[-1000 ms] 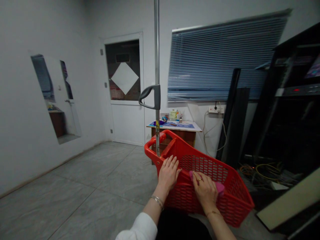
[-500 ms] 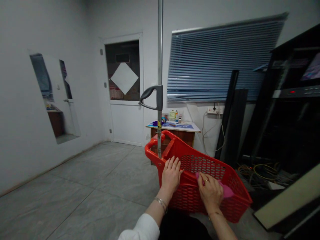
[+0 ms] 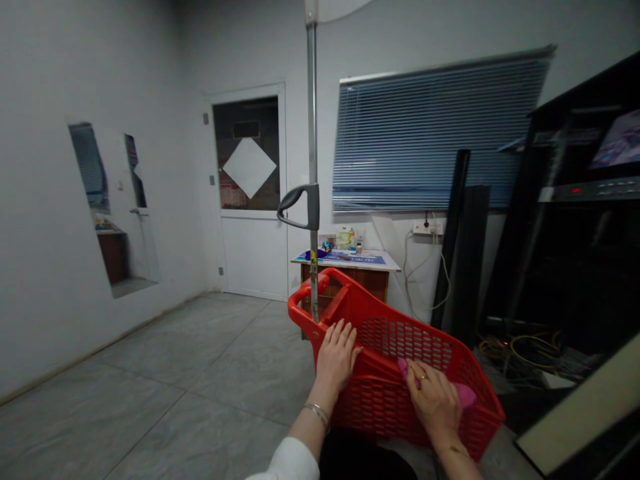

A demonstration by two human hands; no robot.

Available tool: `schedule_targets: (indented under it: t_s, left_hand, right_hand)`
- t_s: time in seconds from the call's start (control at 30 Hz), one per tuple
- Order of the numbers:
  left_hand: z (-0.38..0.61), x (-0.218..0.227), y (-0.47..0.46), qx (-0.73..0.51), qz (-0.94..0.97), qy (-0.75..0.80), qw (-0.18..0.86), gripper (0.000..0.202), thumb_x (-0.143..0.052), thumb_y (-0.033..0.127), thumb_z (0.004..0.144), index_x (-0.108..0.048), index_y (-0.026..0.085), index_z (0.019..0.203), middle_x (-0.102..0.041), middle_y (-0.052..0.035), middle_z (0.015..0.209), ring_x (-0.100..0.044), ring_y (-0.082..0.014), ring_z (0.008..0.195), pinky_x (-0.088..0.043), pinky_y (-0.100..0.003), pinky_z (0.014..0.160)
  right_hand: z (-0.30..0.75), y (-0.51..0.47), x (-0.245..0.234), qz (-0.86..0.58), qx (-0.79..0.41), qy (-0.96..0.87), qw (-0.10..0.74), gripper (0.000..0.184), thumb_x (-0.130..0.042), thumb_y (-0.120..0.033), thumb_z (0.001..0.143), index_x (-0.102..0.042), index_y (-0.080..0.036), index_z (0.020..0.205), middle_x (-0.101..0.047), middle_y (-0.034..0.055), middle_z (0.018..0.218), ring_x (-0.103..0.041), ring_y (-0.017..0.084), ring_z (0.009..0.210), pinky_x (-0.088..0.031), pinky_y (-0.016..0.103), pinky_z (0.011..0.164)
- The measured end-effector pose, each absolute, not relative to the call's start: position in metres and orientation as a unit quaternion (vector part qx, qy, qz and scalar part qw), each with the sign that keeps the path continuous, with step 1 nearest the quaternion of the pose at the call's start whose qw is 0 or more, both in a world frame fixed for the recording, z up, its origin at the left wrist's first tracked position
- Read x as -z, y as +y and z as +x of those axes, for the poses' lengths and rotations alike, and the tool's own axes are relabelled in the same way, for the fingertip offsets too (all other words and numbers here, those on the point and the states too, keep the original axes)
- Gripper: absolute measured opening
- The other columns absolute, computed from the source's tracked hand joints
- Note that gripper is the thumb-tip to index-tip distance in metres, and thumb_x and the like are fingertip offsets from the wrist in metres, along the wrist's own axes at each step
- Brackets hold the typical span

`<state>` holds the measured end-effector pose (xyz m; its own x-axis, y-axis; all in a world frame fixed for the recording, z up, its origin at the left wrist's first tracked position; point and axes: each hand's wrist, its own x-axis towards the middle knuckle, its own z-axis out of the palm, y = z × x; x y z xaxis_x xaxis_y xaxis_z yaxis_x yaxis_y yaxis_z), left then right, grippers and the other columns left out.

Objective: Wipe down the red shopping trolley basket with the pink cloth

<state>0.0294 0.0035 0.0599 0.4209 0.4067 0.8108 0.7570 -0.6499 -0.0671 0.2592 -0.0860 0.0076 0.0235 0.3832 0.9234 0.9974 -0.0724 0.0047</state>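
In front of me stands a red plastic shopping cart (image 3: 385, 393) with slotted sides. My left hand (image 3: 336, 357) lies on its near top rim, fingers stretched out and holding nothing. A pink cloth (image 3: 465, 396) is bunched in my right hand (image 3: 434, 400), pressed against the same rim further right. Some of the cloth sticks out on both sides of that hand. A metal pole (image 3: 313, 113) with a grey handle (image 3: 302, 207) rises upright at the cart's left end, apart from both hands.
Behind the cart, a small table (image 3: 385, 259) bears bottles and small items. A white door (image 3: 254, 257) and a window blind (image 3: 430, 133) are on the far wall. To the right are dark panels (image 3: 470, 260), a rack (image 3: 565, 267) and tangled cables (image 3: 535, 350). A mirror (image 3: 117, 220) is at left.
My right hand has slid slightly right along the rim with the pink cloth. The left hand stays on the rim. My view has tilted up a little.
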Motion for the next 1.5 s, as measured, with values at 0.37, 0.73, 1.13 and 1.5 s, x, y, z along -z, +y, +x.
schedule_targets:
  t_s: [0.37,0.73,1.13,1.5]
  left_hand:
    - [0.045,-0.059,-0.004,0.414,-0.806,-0.376,0.193,0.037,-0.045,0.035,0.099,-0.057,0.021,0.131,-0.06,-0.0065,0.134,-0.048,-0.0257,0.13,-0.04,-0.048,0.109]
    - [0.038,-0.061,0.0,0.399,-0.811,-0.374,0.208,0.036,-0.045,0.037,0.098,-0.058,0.022,0.129,-0.058,-0.0042,0.137,-0.047,-0.0233,0.131,-0.037,-0.045,0.112]
    - [0.051,-0.06,-0.007,0.417,-0.8,-0.384,0.198,0.035,-0.042,0.032,0.099,-0.059,0.019,0.128,-0.059,-0.0062,0.136,-0.049,-0.0256,0.13,-0.039,-0.047,0.11]
    - [0.046,-0.057,-0.001,0.396,-0.806,-0.384,0.215,0.035,-0.044,0.031,0.099,-0.057,0.022,0.13,-0.058,-0.0042,0.137,-0.047,-0.0226,0.131,-0.038,-0.043,0.111]
  right_hand:
    - [0.192,-0.055,-0.027,-0.623,0.413,-0.53,0.4,0.023,-0.051,-0.028,0.091,-0.07,-0.023,0.103,-0.071,0.0036,0.099,-0.056,0.017,0.086,-0.035,0.033,0.081]
    - [0.25,-0.077,-0.004,-0.605,0.412,-0.58,0.358,0.028,-0.046,-0.028,0.094,-0.066,-0.021,0.113,-0.069,0.0043,0.108,-0.057,0.018,0.097,-0.035,0.036,0.096]
    - [0.201,-0.054,-0.024,-0.625,0.422,-0.527,0.392,0.023,-0.051,-0.03,0.092,-0.069,-0.022,0.105,-0.071,0.004,0.101,-0.055,0.017,0.09,-0.034,0.033,0.086]
    - [0.284,-0.084,0.0,-0.613,0.425,-0.563,0.355,0.025,-0.051,-0.033,0.092,-0.07,-0.02,0.103,-0.071,0.0045,0.103,-0.058,0.017,0.088,-0.036,0.035,0.094]
